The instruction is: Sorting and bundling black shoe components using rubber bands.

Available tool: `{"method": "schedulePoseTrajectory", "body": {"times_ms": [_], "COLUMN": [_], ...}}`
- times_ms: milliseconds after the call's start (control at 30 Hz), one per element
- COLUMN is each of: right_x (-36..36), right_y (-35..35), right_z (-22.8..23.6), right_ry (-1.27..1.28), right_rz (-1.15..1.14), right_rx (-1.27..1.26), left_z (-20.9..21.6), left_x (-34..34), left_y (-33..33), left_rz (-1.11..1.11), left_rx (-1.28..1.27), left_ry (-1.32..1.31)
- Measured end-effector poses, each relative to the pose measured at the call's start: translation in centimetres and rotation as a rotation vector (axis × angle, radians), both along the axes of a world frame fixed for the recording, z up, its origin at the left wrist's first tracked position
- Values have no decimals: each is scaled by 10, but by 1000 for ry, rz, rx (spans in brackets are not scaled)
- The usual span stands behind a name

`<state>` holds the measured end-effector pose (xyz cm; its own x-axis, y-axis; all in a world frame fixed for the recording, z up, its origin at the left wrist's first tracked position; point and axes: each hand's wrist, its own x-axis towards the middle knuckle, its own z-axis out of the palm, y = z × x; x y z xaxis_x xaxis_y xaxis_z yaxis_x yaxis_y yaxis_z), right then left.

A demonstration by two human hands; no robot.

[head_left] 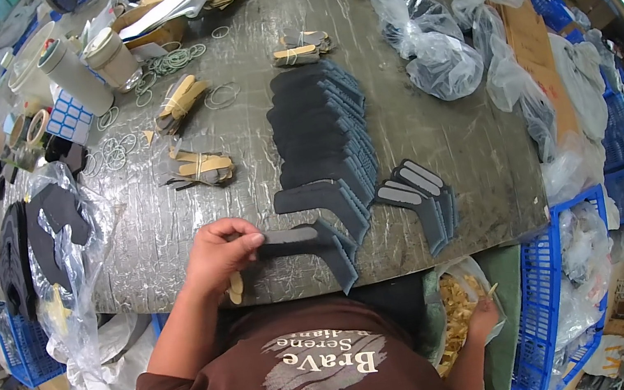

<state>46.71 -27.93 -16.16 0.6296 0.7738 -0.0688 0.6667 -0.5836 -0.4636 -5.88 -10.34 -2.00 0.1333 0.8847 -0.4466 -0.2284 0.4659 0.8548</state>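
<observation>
My left hand [216, 255] pinches the end of a small stack of dark grey L-shaped foam pieces [321, 245] at the near edge of the table, with a few tan strips tucked under the palm. My right hand [482, 317] is down below the table edge, reaching into a bag of tan strips [452, 319] and touching them. A long overlapping row of the same grey foam pieces [322, 130] runs up the middle of the table. A shorter fan of grey pieces with light centres [419, 194] lies to the right.
Banded bundles of tan and grey pieces [199, 167] and loose rubber bands [164, 64] lie at the left. White tubs [75, 70] stand at the back left. Clear plastic bags [432, 48] sit at the right, blue crates [548, 304] below.
</observation>
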Motion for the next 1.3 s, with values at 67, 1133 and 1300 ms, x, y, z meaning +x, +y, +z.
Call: {"method": "schedulePoseTrajectory", "body": {"times_ms": [67, 1133, 1300], "right_x": [-23, -281, -283], "right_y": [26, 151, 152], "right_z": [19, 113, 116], "right_ry": [-344, -82, -224], "right_rz": [-25, 1368, 1384], "right_rx": [230, 452, 428], "left_z": [3, 2, -1], "left_x": [-5, 20, 21], "left_y": [-1, 4, 1], "left_rz": [144, -136, -147], "left_rx": [-28, -14, 50], "left_ry": [130, 621, 719]}}
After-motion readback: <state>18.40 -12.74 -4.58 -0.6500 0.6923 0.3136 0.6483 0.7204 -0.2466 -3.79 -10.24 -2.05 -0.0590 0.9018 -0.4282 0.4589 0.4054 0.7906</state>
